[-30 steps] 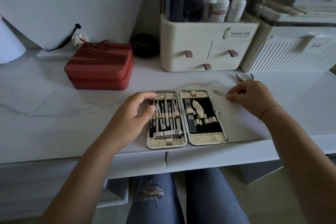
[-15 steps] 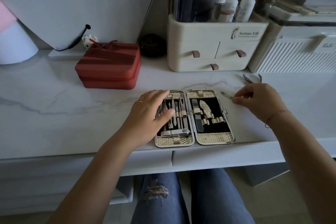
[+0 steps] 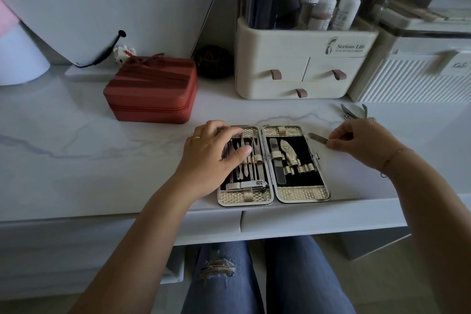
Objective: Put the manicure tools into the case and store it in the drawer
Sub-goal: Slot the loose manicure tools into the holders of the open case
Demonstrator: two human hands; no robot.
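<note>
Case (image 3: 300,194) open flat at worktop (image 3: 102,160) front edge, most slots filled. Left hand (image 3: 214,158) rests spread on left half's tools. Right hand (image 3: 356,143) pinches slim metal tool (image 3: 317,137) just beside case; nippers (image 3: 353,112) loose behind. Remaining, I'd say: seat both, close, store. Organizer (image 3: 293,64) reads "Serious Life"; ribbed box (image 3: 407,84) label illegible.

Ripped blue jeans (image 3: 229,293), gold ring (image 3: 196,138)

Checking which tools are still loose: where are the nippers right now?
In the head view, the nippers lie on the desktop at right, just beyond the right hand and before the ribbed white box.
</note>
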